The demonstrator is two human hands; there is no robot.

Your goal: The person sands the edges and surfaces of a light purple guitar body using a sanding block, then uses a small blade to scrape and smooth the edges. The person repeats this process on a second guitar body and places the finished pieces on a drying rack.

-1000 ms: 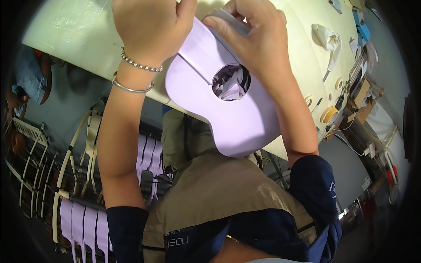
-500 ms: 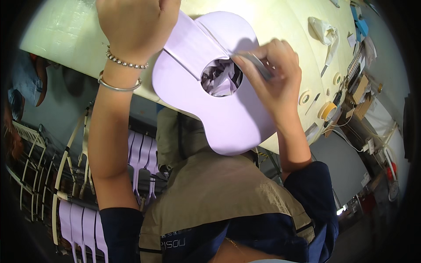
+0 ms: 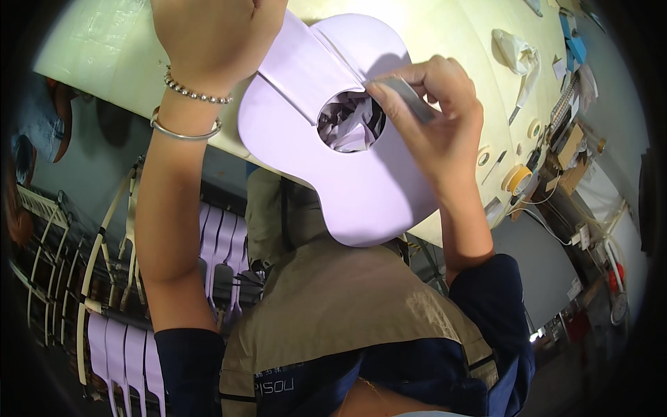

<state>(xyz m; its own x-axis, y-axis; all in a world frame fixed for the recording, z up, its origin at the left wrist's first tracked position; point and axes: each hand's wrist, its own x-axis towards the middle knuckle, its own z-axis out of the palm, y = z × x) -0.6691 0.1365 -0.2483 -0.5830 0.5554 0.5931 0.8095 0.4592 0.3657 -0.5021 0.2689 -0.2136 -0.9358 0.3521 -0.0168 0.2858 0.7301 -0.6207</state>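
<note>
A small lilac guitar-shaped instrument body (image 3: 368,187) lies over the near edge of a pale yellow workbench (image 3: 445,42). Its round sound hole (image 3: 351,121) is stuffed with crumpled paper. My left hand (image 3: 215,35), with a bead bracelet and a metal bangle on the wrist, grips the neck end at the top. My right hand (image 3: 438,115) pinches a small flat grey tool (image 3: 410,97) at the right rim of the sound hole.
Rolls of tape (image 3: 517,178), a crumpled white cloth (image 3: 517,52) and small items lie on the bench's right side. A rack with several lilac necks (image 3: 215,243) stands at the lower left, beside pale wooden frames (image 3: 104,257).
The instrument body has shifted left and turned a little. My right hand came off the body's upper part and now holds the grey tool at the sound hole's rim.
</note>
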